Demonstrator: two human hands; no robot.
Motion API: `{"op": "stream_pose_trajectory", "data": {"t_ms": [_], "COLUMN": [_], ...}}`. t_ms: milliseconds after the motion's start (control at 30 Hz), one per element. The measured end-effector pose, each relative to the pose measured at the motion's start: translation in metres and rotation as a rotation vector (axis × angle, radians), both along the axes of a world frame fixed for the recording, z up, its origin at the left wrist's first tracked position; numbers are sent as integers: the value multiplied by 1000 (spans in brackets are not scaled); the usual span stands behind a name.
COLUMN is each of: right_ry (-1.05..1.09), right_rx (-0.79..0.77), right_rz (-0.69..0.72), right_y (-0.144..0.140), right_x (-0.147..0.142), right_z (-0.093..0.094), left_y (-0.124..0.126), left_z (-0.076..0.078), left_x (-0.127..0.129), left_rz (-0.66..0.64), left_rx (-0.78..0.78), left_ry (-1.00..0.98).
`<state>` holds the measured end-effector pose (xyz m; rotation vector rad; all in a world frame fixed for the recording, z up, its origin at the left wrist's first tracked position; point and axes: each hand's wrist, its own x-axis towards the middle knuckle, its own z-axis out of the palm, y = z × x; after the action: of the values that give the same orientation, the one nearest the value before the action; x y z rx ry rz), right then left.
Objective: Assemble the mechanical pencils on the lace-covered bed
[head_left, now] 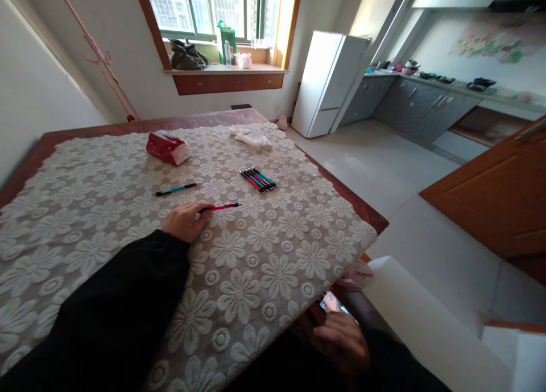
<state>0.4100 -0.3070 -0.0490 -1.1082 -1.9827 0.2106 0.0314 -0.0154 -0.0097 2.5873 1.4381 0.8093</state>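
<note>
At the table's near left, my left hand (186, 218) pinches the back end of a red and black pen (224, 207), whose tip points right, low over the cloth. A teal and black pen (177, 189) lies just beyond that hand. Farther right, several red, teal and black pens (258, 180) lie side by side in a row. Below the table edge, my right hand (344, 339) rests low with its fingers curled together; whether anything is inside them is hidden. Right beyond its fingers shows a phone (335, 304) with a lit screen.
A lace flower tablecloth (279, 274) covers the wooden table (370, 213). Toward the back are a red packet (167, 148) and a crumpled white plastic bag (252, 138). A white fridge (318, 85) stands past the far right side, and a wooden door (495, 193) is at right.
</note>
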Motion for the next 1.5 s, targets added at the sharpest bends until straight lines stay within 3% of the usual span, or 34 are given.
{"op": "stream_pose_trajectory", "data": {"t_ms": [67, 167, 267, 367, 467, 567, 700, 800, 933, 1133, 1267, 1400, 1500], "right_ry": [-59, -89, -98, -283, -467, -532, -430, -378, -391, -331, -268, -298, -311], "right_rx": [145, 175, 165, 150, 119, 78, 149, 202, 184, -8, 63, 168, 85], "right_rz": [110, 103, 208, 256, 254, 250, 242, 242, 256, 251, 226, 223, 230], "right_y": [35, 97, 164, 228, 281, 315, 331, 332, 330, 326, 327, 327, 326], "right_x": [0, -13, -48, -97, -141, -165, -168, -163, -161, -162, -163, -163, -162], "right_z": [38, 91, 122, 121, 97, 66, 37, 28, 27, 30, 31, 32, 33], "left_y": [-1, -3, -5, -6, -6, -5, -3, -3, -4, -7, -6, -4, -5], "left_z": [0, 2, 5, 6, 5, 4, 4, 4, 5, 7, 11, 13, 13], "left_x": [0, 2, 3, 4, 4, 4, 3, 2, 2, 3, 3, 1, 0], "left_rz": [-6, -25, -32, -27, -35, -8, 157, 181, 142, 104, 214, 176, 141], "left_rx": [8, 15, 3, -9, -44, -119, -186, -193, -213, -169, -221, -342, -302], "left_ry": [-23, -60, -78, -119, -205, -326, -372, -281, -306, -395, -469, -483, -493]}}
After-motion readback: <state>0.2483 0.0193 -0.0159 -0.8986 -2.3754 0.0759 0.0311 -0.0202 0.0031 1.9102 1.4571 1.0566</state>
